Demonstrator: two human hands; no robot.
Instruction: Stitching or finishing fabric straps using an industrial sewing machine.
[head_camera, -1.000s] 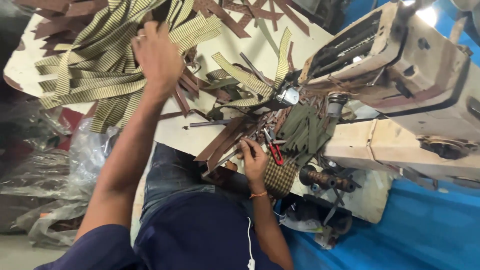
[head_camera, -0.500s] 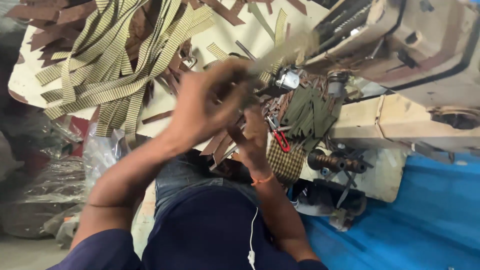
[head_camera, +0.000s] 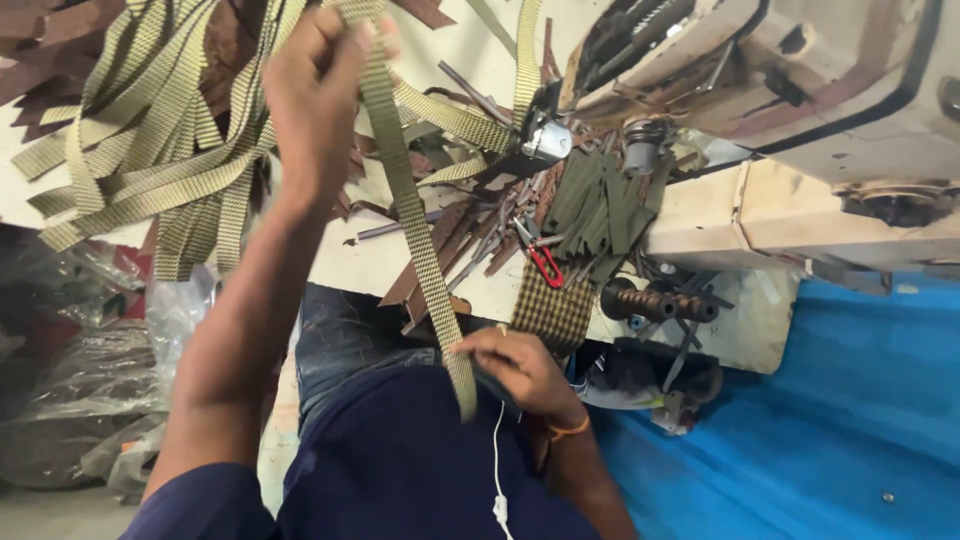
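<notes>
Two hands stretch one olive strap in front of the sewing machine.

Head view: the left hand (head_camera: 315, 95) is raised, fingers pinched on the upper end of the strap (head_camera: 415, 230), up and left of the machine (head_camera: 760, 90); the right hand (head_camera: 515, 365) sits below the machine, fingertips pinching the strap near its lower end, which hangs just past them over the dark shirt. The strap runs taut and slanted between them, above the counter (head_camera: 370, 265). Left of the machine lies a pile of like straps (head_camera: 150, 170); red snips (head_camera: 545, 265) lie just under its needle end. To do this well, I judge both pinches should stay firm and the strap flat, untwisted.
</notes>
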